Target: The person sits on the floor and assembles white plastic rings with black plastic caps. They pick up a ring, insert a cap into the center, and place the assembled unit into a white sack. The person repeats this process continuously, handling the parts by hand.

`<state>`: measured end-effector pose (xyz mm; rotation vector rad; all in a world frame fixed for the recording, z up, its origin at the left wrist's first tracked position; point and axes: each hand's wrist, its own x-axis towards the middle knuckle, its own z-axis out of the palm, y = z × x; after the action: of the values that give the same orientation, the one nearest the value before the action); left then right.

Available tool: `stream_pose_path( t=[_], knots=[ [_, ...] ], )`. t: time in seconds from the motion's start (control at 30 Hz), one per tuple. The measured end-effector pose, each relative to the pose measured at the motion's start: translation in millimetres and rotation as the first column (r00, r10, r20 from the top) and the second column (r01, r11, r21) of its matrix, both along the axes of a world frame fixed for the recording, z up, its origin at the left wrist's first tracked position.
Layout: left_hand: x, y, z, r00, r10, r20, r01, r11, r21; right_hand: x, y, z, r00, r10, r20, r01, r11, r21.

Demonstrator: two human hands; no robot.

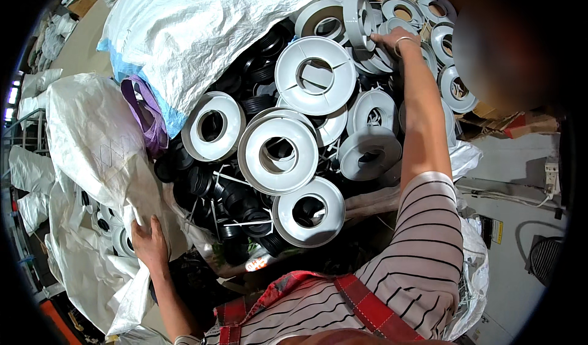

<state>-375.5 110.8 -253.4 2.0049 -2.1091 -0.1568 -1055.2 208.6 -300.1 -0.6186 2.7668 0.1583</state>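
Reel heap: grey-white plastic flanged reels piled loosely over black spools, spilling from an opened white woven sack.
Risk: likely slide of neighbouring reels if one is pulled from the top.
Right hand: fingers curled together on an upright reel at the far rim.
Left hand: fingers spread, pressing a near sack.

Large white woven sack, blue-edged, lies over the far-left part of the heap. A second white woven sack sits left of the heap. Brown cardboard box stands at far left. Small yellow label is fixed on the grey floor at right.
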Motion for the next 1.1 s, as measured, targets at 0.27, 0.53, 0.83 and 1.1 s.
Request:
stream_pose_path(
  t=[0.27,0.53,0.83,1.1],
  knots=[
    [-9,-7,9,0.997,-0.076,-0.029,0.077,0.997,0.028,-60,5,-96,0.942,0.33,0.06,-0.318,0.935,-0.161],
    [0,4,23,0.992,-0.113,-0.047,0.117,0.989,0.087,128,26,-7,0.973,0.229,-0.037,-0.228,0.916,-0.331],
    [1,-2,20,0.997,-0.078,0.01,0.077,0.994,0.082,263,9,60,0.722,0.685,0.098,-0.471,0.59,-0.656],
    [7,-3,16,0.999,-0.035,0.033,0.032,0.995,0.09,154,31,64,0.856,0.502,0.127,-0.071,0.357,-0.931]
  ],
)
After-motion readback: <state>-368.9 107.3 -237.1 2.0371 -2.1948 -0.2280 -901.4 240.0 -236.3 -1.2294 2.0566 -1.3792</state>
